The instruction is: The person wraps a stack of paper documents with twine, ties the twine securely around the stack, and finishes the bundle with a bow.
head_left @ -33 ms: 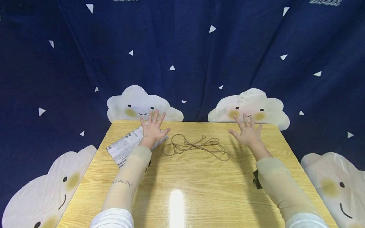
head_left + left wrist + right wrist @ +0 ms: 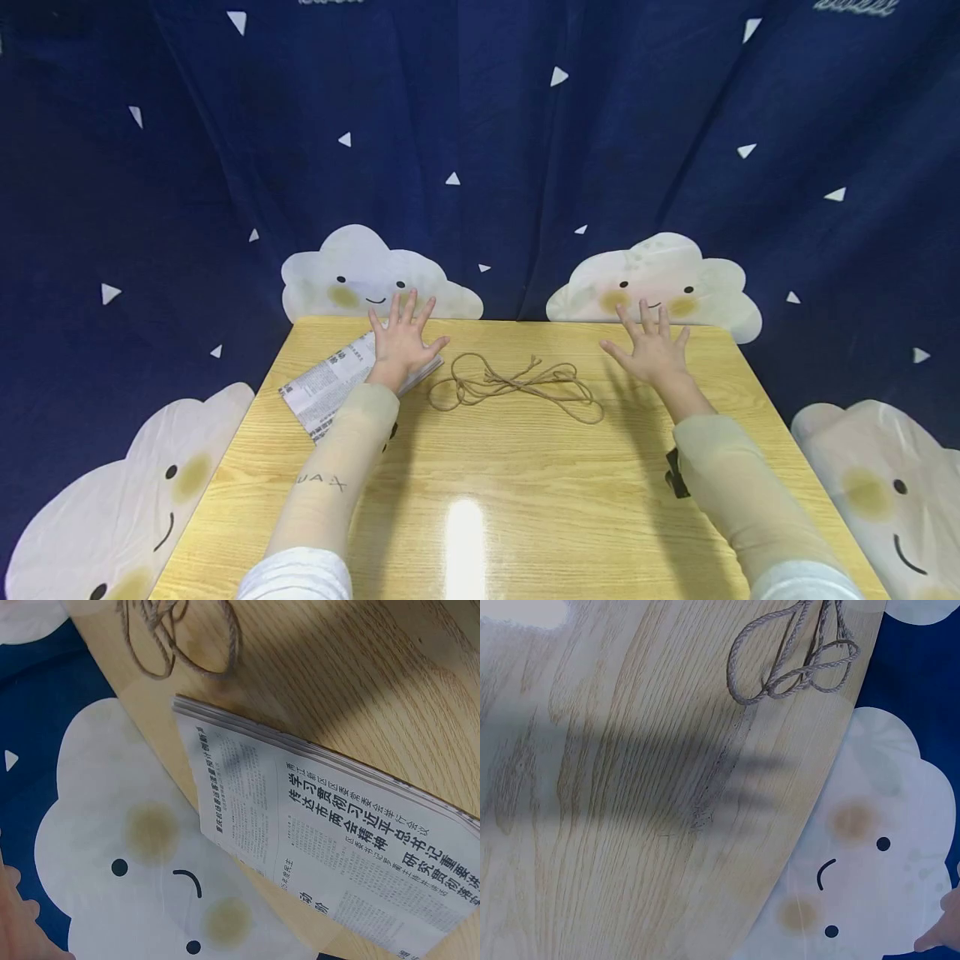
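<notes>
My left hand [image 2: 401, 343] is held above the far left of the table, its fingers straight and spread. Beneath it lies a folded newspaper [image 2: 330, 387], partly hidden by the hand and forearm. In the left wrist view the newspaper [image 2: 337, 832] shows several stacked layers and printed columns; a bit of the hand [image 2: 26, 930] enters at the lower left. Over the right side hovers my right hand [image 2: 654, 354], fingers spread and holding nothing. A thin brown rope [image 2: 517, 385] rests in loose loops between the hands. The right wrist view shows the rope [image 2: 806, 671] near the top.
The wooden table [image 2: 525, 483] has a bright light reflection near its front. A dark blue curtain [image 2: 495, 108] with white triangles and smiling clouds stands along the table's far edge and sides. Dark straps [image 2: 677, 475] show under the forearms.
</notes>
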`<state>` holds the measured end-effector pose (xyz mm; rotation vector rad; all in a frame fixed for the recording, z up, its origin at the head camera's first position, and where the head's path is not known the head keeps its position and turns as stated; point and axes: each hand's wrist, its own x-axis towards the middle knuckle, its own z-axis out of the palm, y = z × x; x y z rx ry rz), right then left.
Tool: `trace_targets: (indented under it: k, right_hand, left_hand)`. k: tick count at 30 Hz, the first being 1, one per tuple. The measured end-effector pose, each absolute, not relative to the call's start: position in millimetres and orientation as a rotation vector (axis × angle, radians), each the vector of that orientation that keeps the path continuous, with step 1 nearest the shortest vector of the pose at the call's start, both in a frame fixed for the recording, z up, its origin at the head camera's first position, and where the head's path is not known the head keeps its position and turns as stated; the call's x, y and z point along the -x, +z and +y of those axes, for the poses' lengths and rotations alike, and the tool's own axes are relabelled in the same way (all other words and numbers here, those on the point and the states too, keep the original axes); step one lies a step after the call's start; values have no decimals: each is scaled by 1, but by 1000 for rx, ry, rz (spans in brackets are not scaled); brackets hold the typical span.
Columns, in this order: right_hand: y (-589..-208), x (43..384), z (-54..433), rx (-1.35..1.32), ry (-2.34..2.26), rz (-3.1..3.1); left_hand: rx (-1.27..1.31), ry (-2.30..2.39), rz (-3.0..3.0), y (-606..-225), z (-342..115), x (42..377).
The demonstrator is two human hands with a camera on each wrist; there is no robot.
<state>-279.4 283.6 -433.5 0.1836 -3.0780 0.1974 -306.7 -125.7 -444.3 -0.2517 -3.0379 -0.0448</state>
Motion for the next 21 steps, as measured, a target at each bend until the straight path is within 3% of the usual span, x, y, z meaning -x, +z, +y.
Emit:
trace_targets:
  k: [13,21]
  right_hand:
    - [-438,279,282,-187,196,-3092]
    - [-466,273,263,-323,312,-2857]
  left_hand:
    - [245,-70,-3020,-448,-126,306]
    - [287,-163,-2910,-470,-115,298]
